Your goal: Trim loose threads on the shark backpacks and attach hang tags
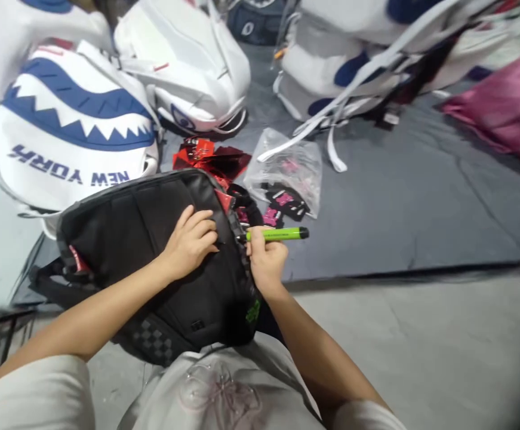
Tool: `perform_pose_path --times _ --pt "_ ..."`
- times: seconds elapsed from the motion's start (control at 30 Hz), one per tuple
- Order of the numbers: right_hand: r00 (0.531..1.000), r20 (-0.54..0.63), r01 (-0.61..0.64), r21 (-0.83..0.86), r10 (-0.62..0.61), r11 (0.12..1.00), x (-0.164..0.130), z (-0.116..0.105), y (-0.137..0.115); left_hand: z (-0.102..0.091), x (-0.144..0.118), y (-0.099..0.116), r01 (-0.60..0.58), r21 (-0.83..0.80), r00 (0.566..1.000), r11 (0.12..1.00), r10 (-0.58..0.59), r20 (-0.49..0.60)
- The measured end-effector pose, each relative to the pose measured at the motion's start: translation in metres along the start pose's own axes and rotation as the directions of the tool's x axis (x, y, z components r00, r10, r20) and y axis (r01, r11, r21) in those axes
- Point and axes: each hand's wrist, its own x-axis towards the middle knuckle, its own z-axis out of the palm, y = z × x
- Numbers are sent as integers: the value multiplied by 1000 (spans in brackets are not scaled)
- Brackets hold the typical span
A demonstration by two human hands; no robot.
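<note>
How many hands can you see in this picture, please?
2: the left hand lies on the black bag, and the right hand holds a green marker by the bag's edge. No others show.

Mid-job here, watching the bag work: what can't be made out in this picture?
Head view:
- Beneath the left hand: that patch of the black backpack is hidden by the hand itself.
- Print on the green marker in the right hand: too small to read.
- Full extent of the pink cloth: cut off by the right edge.
</note>
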Motion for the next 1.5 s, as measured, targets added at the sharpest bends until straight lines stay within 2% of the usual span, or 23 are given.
perform_pose_path --times 0.13,0.27,0.4,0.7,0.93,1.17,1.23,1.5 --pt "980 71 195 -124 -187 973 -5 5 -3 5 -4 -5 -7 -16 998 1000 6 -54" --pt "953 139 295 -223 -269 929 -11 7 -5 8 -6 -7 -38 -48 995 998 34 -95" --pt "904 234 422 -346 -358 838 -8 8 -2 14 -7 -10 -46 -60 994 997 40 -104" --pt "919 200 391 -370 -339 843 -9 12 -4 19 -7 -13 -52 -68 993 996 44 -108" --pt "936 174 351 -379 -306 856 -12 13 1 21 -8 -13 -43 -77 997 996 37 -71" --pt "947 201 314 -414 -251 854 -9 11 1 21 -7 -14 -46 -56 997 997 43 -58" --pt "945 217 315 -401 -245 860 -9 11 2 21 -6 -15 -42 -59 998 997 40 -46" --pt "904 254 416 -331 -345 847 -5 7 7 14 -4 -9 18 -63 1000 998 -16 21"
